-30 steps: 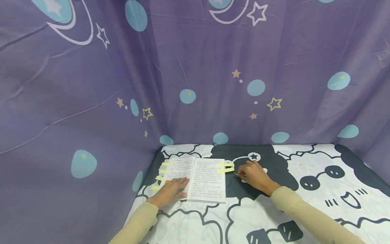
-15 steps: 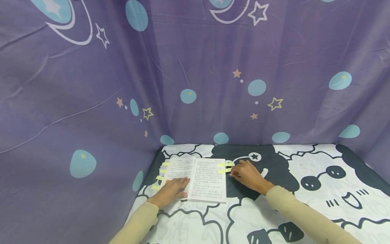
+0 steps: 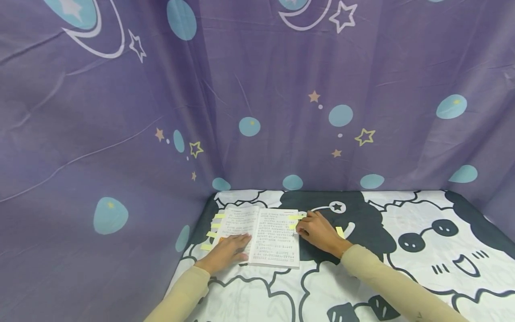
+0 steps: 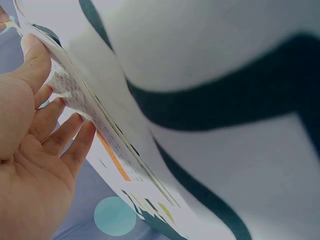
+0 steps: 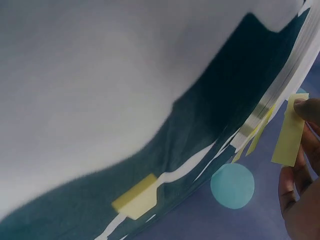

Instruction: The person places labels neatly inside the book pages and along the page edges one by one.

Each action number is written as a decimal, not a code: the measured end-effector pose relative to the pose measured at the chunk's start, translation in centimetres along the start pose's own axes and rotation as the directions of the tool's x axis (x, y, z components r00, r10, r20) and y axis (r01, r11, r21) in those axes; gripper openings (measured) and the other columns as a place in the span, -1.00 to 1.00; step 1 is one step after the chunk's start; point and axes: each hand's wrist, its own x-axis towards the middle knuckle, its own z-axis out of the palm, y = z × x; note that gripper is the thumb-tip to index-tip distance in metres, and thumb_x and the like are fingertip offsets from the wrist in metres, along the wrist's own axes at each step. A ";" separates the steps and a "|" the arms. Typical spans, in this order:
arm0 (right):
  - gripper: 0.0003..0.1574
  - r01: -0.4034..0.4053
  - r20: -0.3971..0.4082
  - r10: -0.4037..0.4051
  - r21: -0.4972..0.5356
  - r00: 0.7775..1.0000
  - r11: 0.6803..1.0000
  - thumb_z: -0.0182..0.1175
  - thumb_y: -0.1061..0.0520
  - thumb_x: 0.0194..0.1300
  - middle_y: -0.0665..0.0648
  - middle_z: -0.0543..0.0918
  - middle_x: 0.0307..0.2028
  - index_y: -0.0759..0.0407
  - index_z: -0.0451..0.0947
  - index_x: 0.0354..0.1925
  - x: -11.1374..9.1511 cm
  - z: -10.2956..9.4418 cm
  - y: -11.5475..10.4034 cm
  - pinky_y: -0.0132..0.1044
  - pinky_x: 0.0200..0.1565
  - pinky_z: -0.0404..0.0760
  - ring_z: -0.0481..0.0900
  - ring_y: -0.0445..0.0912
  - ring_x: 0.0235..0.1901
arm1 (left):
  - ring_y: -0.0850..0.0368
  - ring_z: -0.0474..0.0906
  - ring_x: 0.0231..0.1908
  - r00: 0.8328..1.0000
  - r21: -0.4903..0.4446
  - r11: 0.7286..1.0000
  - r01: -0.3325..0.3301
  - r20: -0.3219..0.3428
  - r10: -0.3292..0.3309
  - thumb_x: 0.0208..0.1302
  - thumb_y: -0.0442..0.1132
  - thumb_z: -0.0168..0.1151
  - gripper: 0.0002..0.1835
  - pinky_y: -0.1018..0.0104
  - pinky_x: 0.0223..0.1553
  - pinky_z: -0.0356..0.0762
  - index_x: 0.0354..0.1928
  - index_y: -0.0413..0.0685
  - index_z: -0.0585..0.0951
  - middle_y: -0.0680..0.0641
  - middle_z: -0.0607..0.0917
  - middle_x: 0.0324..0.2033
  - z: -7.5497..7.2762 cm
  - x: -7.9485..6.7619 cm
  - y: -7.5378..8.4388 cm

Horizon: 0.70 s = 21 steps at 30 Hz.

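Observation:
An open book (image 3: 275,248) lies on the patterned cloth, printed pages facing up. My left hand (image 3: 228,251) rests on its left page with fingers extended, beside an orange strip (image 4: 114,156). At the book's right edge, my right hand (image 3: 320,233) pinches a pale yellow sticky tab (image 5: 290,137) between thumb and fingers. Two yellow tabs (image 3: 296,217) stick out from the right page near its top, the lower one partly covered by the right fingers. Several more yellow tabs (image 3: 216,226) project from the left edge.
Right of the book, a small yellow sticky-note pad (image 5: 137,197) lies on the dark part of the cloth, behind the right wrist. The black-and-white cloth (image 3: 422,264) covers the surface. A purple curtain (image 3: 281,152) hangs at the back and left.
My right hand has moved left to the book's right edge with the sticky tab, uncovering the yellow pad behind it. The left hand has stayed on the page.

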 end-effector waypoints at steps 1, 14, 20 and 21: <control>-0.82 0.003 0.005 -0.003 0.004 1.000 1.000 0.54 0.22 0.14 -0.15 0.74 -0.39 -0.04 0.74 -0.37 0.1 0.1 -0.1 -0.27 -0.29 0.36 0.35 -0.18 -0.38 | -0.26 0.30 0.44 1.000 -0.002 1.000 -0.001 0.000 0.001 0.38 0.00 0.29 -0.26 -0.15 0.45 0.26 0.48 -0.23 0.37 -0.24 0.37 0.47 0.0 0.0 0.0; -0.83 0.045 0.035 -0.045 -0.018 0.998 0.999 0.55 0.21 0.13 -0.14 0.77 -0.32 -0.06 0.79 -0.34 0.6 0.9 -0.8 -0.26 -0.27 0.38 0.37 -0.17 -0.31 | -0.27 0.30 0.44 1.000 -0.002 1.000 -0.009 -0.010 0.009 0.39 -0.03 0.28 -0.28 -0.15 0.45 0.26 0.48 -0.25 0.38 -0.25 0.37 0.47 0.0 -0.1 0.0; -0.87 0.053 0.084 -0.051 -0.024 0.995 0.998 0.54 0.18 0.17 -0.13 0.78 -0.29 -0.07 0.82 -0.31 0.6 0.9 -1.0 -0.25 -0.25 0.39 0.40 -0.15 -0.29 | -0.27 0.31 0.43 1.000 -0.003 1.000 -0.014 -0.013 0.014 0.39 -0.04 0.29 -0.28 -0.15 0.45 0.27 0.47 -0.25 0.39 -0.26 0.38 0.46 0.0 -0.1 0.0; -0.87 0.056 0.090 -0.054 -0.028 0.995 0.998 0.53 0.17 0.17 -0.13 0.78 -0.29 -0.07 0.83 -0.31 0.7 0.8 -1.0 -0.24 -0.24 0.40 0.41 -0.15 -0.28 | -0.27 0.31 0.43 1.000 -0.004 1.000 -0.015 -0.014 0.015 0.39 -0.04 0.29 -0.28 -0.15 0.45 0.27 0.47 -0.26 0.39 -0.26 0.38 0.46 0.0 -0.1 0.0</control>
